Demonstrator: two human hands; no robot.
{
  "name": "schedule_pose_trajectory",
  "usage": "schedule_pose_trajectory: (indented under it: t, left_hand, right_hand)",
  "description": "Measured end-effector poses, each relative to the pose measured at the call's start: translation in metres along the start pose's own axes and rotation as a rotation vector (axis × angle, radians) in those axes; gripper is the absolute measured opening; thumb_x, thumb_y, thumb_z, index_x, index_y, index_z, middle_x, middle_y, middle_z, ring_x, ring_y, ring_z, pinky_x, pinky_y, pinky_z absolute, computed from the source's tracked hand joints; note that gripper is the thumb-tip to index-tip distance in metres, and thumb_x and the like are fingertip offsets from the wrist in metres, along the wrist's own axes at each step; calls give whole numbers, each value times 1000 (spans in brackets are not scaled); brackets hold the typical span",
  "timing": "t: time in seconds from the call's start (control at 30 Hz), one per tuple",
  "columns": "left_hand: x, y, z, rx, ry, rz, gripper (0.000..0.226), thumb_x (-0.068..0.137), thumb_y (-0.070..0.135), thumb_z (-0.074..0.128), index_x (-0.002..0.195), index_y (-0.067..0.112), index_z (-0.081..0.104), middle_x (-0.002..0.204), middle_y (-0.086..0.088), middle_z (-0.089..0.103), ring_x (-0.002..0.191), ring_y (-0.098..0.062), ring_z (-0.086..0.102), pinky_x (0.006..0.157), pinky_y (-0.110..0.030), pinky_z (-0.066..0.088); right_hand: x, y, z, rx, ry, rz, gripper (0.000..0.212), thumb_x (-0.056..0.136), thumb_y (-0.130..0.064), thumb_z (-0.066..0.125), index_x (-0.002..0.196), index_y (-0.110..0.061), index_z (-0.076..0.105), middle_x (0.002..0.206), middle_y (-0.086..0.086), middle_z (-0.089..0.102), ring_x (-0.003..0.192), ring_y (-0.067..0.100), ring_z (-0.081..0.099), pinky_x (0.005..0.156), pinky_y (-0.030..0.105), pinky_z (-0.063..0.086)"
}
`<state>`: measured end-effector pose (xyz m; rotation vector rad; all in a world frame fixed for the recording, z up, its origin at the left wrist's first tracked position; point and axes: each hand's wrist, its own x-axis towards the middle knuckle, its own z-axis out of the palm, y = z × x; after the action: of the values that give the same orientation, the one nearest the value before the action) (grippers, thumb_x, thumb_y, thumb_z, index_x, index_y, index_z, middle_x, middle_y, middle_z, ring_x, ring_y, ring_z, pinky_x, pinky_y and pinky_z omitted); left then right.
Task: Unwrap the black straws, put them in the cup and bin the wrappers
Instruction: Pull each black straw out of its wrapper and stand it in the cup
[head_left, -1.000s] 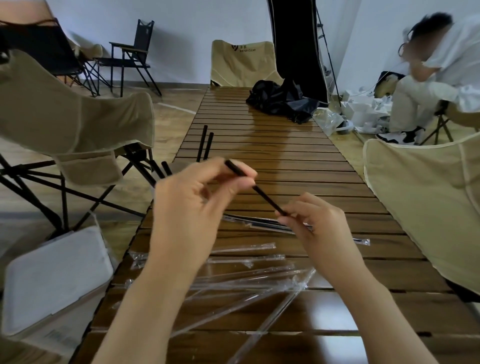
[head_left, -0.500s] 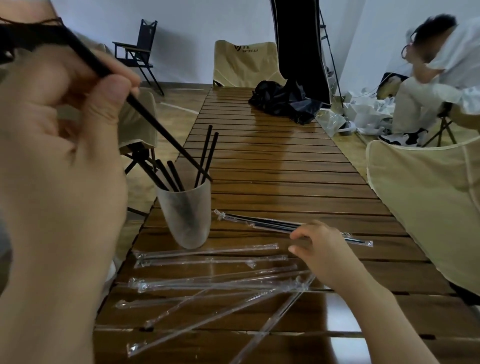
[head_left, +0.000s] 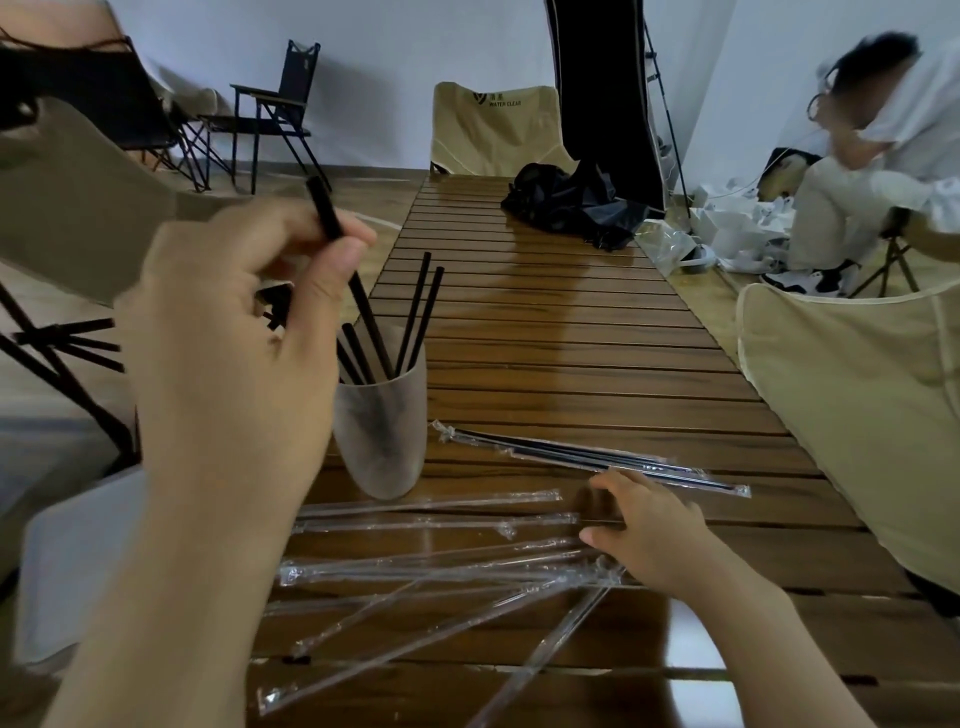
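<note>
- Head view, left side: your left hand (head_left: 228, 332) pinches a bare black straw (head_left: 349, 275) between thumb and fingertips near its upper end. The straw's long axis runs steeply down and to the right, and its lower end is already inside the mouth of the frosted cup (head_left: 382, 426).
- Cup: it stands upright on the counter (head_left: 571, 338), just right of your left hand, with several black straws already leaning in it. Judging from this, you only need to let the held straw drop along its own slant; no sideways shift looks necessary.
- Head view, right side: your right hand (head_left: 644, 530) lies low on the counter with its fingers loosely extended and nothing gripped. Its fingertips touch or nearly touch the near edge of the wrapped straws (head_left: 587, 454); the contact is too fine to tell.
- Wrapped straws: they lie flat beyond your right hand, long axis left to right with the right end slightly nearer you. Your right hand is far nearer to them than your left, so the next pick probably falls to it.
- Wrappers: the empty wrappers (head_left: 431, 566) lie fanned across the counter, between your forearms and under your right wrist, not yet binned. No bin can be identified with certainty here.
</note>
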<state>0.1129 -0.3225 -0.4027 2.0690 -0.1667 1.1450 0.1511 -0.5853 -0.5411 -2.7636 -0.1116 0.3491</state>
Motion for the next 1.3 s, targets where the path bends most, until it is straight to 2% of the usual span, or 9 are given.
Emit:
schedule_pose_trajectory:
  t: [0.1, 0.23, 0.33, 0.57, 0.63, 0.77, 0.93, 1.13, 1.3]
  left_hand:
    - [-3, 4, 0, 18, -49, 17, 22, 92, 45, 54, 111, 37, 61, 104, 12, 66, 100, -16, 62, 82, -50, 53]
    - [-3, 6, 0, 40, -54, -24, 53, 84, 40, 66, 133, 36, 47, 117, 25, 57, 112, -5, 53, 94, -46, 46]
    - [-4, 11, 1, 38, -81, -15, 61, 82, 32, 70, 136, 32, 43, 122, 21, 54, 115, -5, 50, 93, -40, 45]
    - [-10, 27, 15, 138, -58, 109, 23, 87, 25, 65, 110, 26, 64, 110, 11, 52, 108, -7, 42, 88, -23, 39]
    - [-13, 34, 21, 133, -62, 135, 13, 87, 23, 64, 100, 25, 67, 105, 10, 52, 105, -8, 42, 89, -12, 33]
    - [-25, 42, 37, 144, -281, 151, 11, 83, 23, 66, 92, 30, 67, 101, 15, 52, 103, 0, 40, 90, -6, 29]
    - [-43, 27, 56, 238, -619, 93, 14, 87, 28, 66, 95, 39, 67, 108, 23, 46, 110, 5, 36, 85, -11, 28]
    - [-59, 10, 67, 267, -804, 32, 15, 94, 31, 58, 104, 41, 63, 114, 22, 51, 115, 3, 39, 95, -16, 31]
    - [-67, 1, 73, 281, -901, -15, 20, 95, 32, 56, 113, 40, 62, 124, 20, 52, 119, 3, 39, 95, -16, 31]
  right_hand:
    - [1, 0, -1, 19, 60, -6, 51, 90, -39, 56, 137, -32, 35, 136, -10, 40, 126, 16, 41, 109, 44, 25]
    - [3, 0, -1, 22, 108, -11, 51, 90, -38, 57, 137, -32, 37, 141, -10, 35, 129, 16, 38, 111, 44, 23]
    - [3, 1, 2, 10, 69, -6, 50, 90, -39, 57, 136, -33, 37, 142, -11, 37, 132, 15, 35, 112, 45, 20]
    - [5, 3, 5, 14, 123, -13, 42, 89, -38, 59, 128, -34, 44, 127, -12, 39, 121, 14, 43, 110, 44, 22]
    - [5, 4, 4, 16, 136, 2, 42, 89, -38, 59, 128, -34, 44, 131, -11, 36, 122, 14, 43, 111, 44, 23]
    - [6, 7, 5, -6, 66, 48, 44, 89, -37, 58, 130, -35, 42, 142, -11, 35, 130, 16, 38, 111, 47, 22]
    - [2, 4, 1, -34, 109, 52, 43, 89, -25, 60, 127, -36, 43, 131, -12, 41, 125, 16, 42, 109, 44, 22]
    - [-1, 0, 5, -47, 241, -14, 30, 86, -8, 58, 102, -32, 50, 106, -13, 52, 105, 12, 50, 97, 36, 30]
    - [-3, -2, 8, -40, 298, -19, 31, 87, -2, 53, 97, -31, 44, 94, -11, 56, 93, 14, 52, 87, 34, 30]
